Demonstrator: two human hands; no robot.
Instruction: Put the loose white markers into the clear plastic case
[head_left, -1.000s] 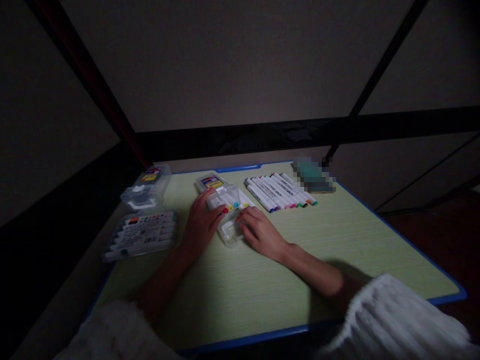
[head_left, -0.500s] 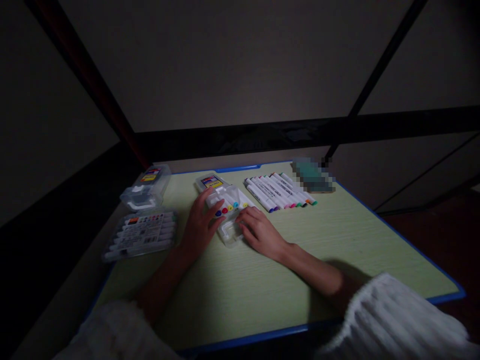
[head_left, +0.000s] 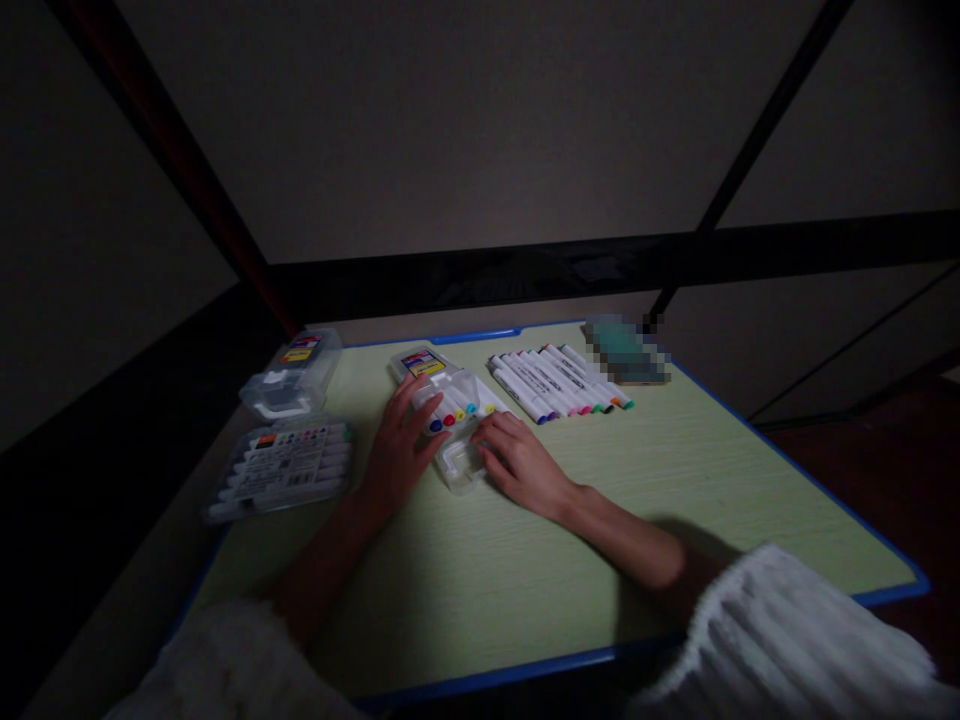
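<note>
A clear plastic marker case (head_left: 460, 467) lies open near the middle of the table, its handle end facing me. Inside it, several white markers (head_left: 448, 408) show blue, red, yellow and light blue ends. My left hand (head_left: 399, 440) wraps the case's left side, thumb low and fingers over the top. At the right side, my right hand (head_left: 525, 465) has its fingers bent, with the tips against the case's front flap; the fingertips are partly hidden. A white marker with a yellow end (head_left: 491, 402) lies by the case's right edge, just beyond my right fingers.
Loose white markers (head_left: 551, 385) lie in a row to the right. A blurred phone-like object (head_left: 626, 350) is at the back right corner. On the left are a clear empty-looking case (head_left: 289, 375) and a filled marker case (head_left: 285, 465). Blue trim edges the table (head_left: 570, 580).
Both hands stay in nearly the same place on the case. The fingers of my left hand have shifted very slightly.
</note>
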